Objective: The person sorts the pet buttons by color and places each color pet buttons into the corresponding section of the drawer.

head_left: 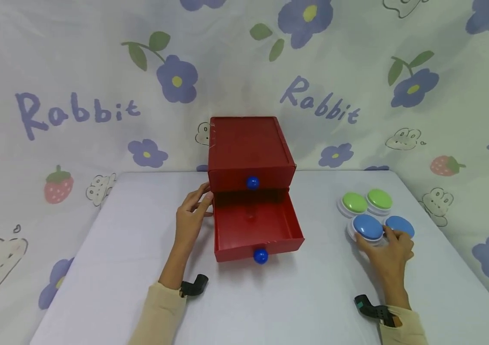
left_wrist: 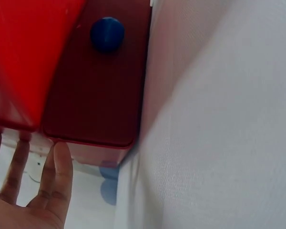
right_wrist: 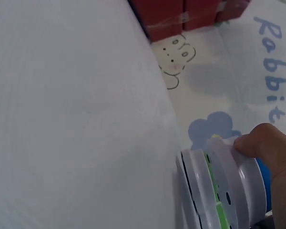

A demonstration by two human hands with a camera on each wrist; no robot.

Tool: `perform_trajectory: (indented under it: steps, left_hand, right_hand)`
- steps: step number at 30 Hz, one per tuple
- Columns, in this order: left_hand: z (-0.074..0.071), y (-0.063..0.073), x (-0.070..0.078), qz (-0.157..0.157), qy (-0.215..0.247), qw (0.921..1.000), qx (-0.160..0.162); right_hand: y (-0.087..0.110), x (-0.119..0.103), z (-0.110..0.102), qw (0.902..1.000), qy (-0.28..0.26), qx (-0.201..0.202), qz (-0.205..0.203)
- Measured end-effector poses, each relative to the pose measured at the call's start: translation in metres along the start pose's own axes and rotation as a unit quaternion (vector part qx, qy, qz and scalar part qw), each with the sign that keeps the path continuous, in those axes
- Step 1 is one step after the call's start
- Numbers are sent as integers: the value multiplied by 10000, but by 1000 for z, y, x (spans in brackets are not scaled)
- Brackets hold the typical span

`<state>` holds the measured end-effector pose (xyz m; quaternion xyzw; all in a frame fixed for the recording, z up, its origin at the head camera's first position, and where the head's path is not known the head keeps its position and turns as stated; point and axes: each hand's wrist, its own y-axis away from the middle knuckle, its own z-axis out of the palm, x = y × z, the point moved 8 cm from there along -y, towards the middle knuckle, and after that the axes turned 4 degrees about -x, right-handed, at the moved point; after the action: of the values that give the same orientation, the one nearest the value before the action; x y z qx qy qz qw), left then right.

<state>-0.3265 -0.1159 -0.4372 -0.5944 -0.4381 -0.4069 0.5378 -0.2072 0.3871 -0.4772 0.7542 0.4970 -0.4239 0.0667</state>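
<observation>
A red two-drawer box [head_left: 250, 143] with blue knobs stands at the back of the table, its lower drawer [head_left: 250, 230] pulled out and its upper one closed. My left hand [head_left: 190, 223] rests its extended fingertips on the box's left side; in the left wrist view these fingers [left_wrist: 62, 167] touch the side by the drawer fronts. On the right, my right hand [head_left: 389, 254] grips a blue-topped push button [head_left: 367, 226] by its white rim, thumb on the near left. The right wrist view shows this button's white base [right_wrist: 250, 181] tilted up above others.
Beside the held button lie a second blue button [head_left: 400, 224] and two green ones [head_left: 354, 202], close together on the white table [head_left: 313, 297]. A patterned cloth [head_left: 236, 67] hangs behind the table. A black wrist camera [head_left: 194, 286] sticks out at the left wrist.
</observation>
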Motion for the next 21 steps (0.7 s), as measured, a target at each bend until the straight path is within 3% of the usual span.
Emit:
perform_trajectory:
  steps: [4,8,15,21]
  left_hand:
    - [3,4,16,-2,-15,10000,-72]
    - [4,10,32,10,-72,10000,-64]
    - [6,12,33,-31,-117,9999,-110]
    - [2,12,35,40,-113,9999,-51]
  right_hand:
    - [1,-18,2,9996,-232,-50,-146]
    - [0,-51,2,9958,-452,97,-796]
    - [3,-107,7,9888,-873,-88,-1211]
    - [9,-141,10,9812,-1157,-239,-1526]
